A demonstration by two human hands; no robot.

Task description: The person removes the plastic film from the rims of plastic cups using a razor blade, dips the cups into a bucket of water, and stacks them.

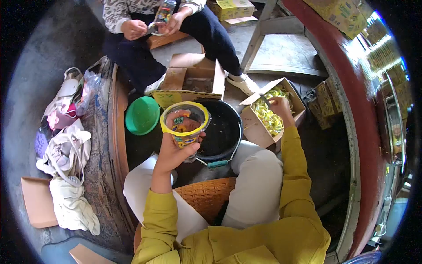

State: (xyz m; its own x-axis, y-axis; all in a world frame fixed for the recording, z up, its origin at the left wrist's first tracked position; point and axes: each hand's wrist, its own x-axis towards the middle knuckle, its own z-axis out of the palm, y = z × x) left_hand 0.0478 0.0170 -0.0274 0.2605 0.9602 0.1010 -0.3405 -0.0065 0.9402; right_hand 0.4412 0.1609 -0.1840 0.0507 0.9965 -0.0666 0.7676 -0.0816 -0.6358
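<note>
My left hand [173, 147] is wrapped round a clear plastic cup [185, 125] with a yellow rim and coloured print, held above my lap with its mouth tilted up. What lies inside the cup is hard to make out. At the right, my right hand [280, 107] reaches over an open cardboard box [259, 127], fingers closed. A thin dark piece [265, 100] sticks out from these fingers; its kind is unclear. Small yellow-green packets or strips [269, 116] fill the box beneath that hand.
A black bucket [235, 136] stands between my knees, with a green basin [143, 115] to its left. Beyond it is an open carton [189, 96]. A person opposite holds a printed clear container [163, 15]. Bags [68, 145] lie left; a wooden frame [281, 26] stands right.
</note>
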